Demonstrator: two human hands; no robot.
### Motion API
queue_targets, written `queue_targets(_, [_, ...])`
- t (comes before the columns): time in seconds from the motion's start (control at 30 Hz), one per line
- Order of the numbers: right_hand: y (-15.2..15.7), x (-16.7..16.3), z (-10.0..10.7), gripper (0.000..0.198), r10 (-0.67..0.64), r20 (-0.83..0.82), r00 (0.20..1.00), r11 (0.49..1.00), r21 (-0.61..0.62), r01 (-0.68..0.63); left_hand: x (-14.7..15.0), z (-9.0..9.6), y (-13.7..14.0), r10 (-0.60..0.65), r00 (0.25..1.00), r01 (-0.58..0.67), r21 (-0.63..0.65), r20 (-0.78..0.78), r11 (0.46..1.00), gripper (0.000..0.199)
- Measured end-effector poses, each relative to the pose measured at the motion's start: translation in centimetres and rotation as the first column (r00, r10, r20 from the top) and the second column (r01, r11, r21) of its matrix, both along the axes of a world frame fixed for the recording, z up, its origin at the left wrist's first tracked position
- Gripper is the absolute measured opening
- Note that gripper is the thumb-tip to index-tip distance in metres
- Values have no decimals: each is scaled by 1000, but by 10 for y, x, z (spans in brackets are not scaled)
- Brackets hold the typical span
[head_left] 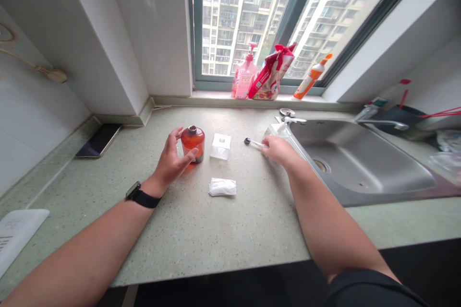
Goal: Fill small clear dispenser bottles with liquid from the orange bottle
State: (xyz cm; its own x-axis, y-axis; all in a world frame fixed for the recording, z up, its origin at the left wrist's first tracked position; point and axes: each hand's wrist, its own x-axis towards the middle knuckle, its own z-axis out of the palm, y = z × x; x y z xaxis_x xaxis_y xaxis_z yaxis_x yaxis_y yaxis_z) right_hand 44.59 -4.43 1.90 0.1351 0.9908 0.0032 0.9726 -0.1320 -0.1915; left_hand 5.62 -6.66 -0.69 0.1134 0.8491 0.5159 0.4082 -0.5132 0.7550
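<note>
A squat amber bottle (pixel 194 140) with an uncapped neck stands upright on the counter. My left hand (pixel 176 156) is curved around its left side, the thumb across the front. Over by the sink, my right hand (pixel 277 148) is closed on a slim pale stick (pixel 257 144) with a round black end; its other end is hidden by my fingers. Between my hands sits a small white and clear square container (pixel 221 146). Nearer me lies a folded white tissue (pixel 222 187). Just behind my right hand is a clear container (pixel 274 129) with a white pump head (pixel 290 121).
A steel sink (pixel 374 192) is set into the counter at right. On the windowsill stand a pink pump bottle (pixel 245 79), a red bag (pixel 272 74) and an orange bottle (pixel 310 80). A phone (pixel 99 141) lies at left, with a white board (pixel 25 230) closer to me.
</note>
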Motion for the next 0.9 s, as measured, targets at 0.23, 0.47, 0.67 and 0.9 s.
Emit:
queue_targets(0.23, [-3, -6, 19, 27, 128, -377, 917, 946, 324, 1, -2, 0, 1, 36, 999, -36, 86, -3, 996, 81])
queue_targets(0.47, [-7, -43, 45, 41, 439, -662, 607, 880, 455, -140, -1, -5, 4, 23, 999, -25, 92, 23, 995, 74])
queue_targets(0.67, [0, -64, 85, 34, 548, -439, 712, 807, 501, -313, 1, -6, 2, 16, 999, -19, 84, 30, 996, 70])
queue_targets(0.9, [-2, -80, 95, 26, 584, -244, 774, 764, 488, -422, 1, -7, 1, 15, 998, -19, 71, 53, 997, 67])
